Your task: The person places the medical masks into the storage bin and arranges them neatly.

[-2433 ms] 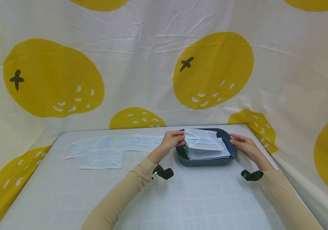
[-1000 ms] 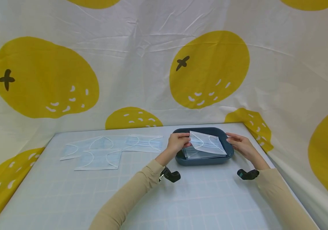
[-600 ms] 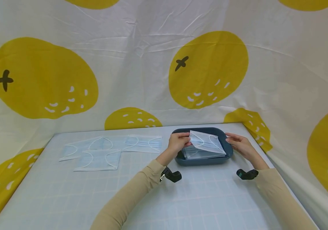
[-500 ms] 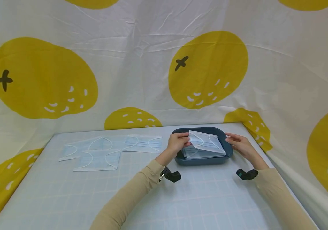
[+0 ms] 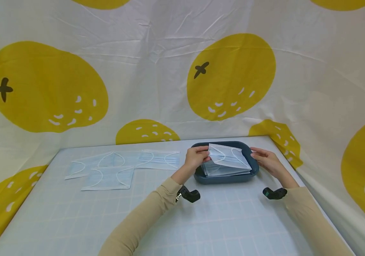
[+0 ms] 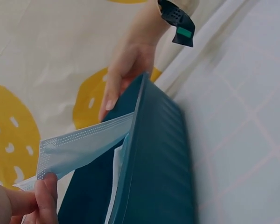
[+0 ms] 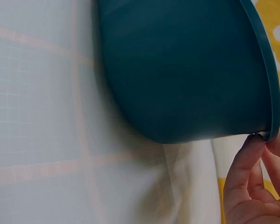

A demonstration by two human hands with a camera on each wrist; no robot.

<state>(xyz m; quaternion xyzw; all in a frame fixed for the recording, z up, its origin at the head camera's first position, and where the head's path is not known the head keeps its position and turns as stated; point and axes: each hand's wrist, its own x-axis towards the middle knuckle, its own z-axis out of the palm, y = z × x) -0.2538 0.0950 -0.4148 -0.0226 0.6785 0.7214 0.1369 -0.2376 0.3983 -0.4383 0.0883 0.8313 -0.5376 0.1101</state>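
My left hand [image 5: 194,159] pinches the left edge of a light blue pleated face mask [image 5: 230,155] with white ear loops. That mask slants over a dark blue plastic bin [image 5: 227,180], its far end dipping inside. Beneath it, a stack of masks [image 5: 225,172] fills much of the bin. In the left wrist view, thumb and fingers [image 6: 47,196] close on the mask's corner. My right hand [image 5: 272,163] is at the bin's right end. The right wrist view has its thumb and fingertips [image 7: 254,144] gripping the rim [image 7: 272,107].
Several face masks lie flat at the back left of the table, partly overlapping: a front mask [image 5: 108,179], a left mask [image 5: 80,167] and a pleated mask [image 5: 160,159]. A white curtain [image 5: 156,89] with yellow fruit prints hangs behind the table's far edge [image 5: 92,146].
My left hand has moved the held mask rightward over the bin, and in the last half second slightly up and left. The right hand keeps its place at the rim.
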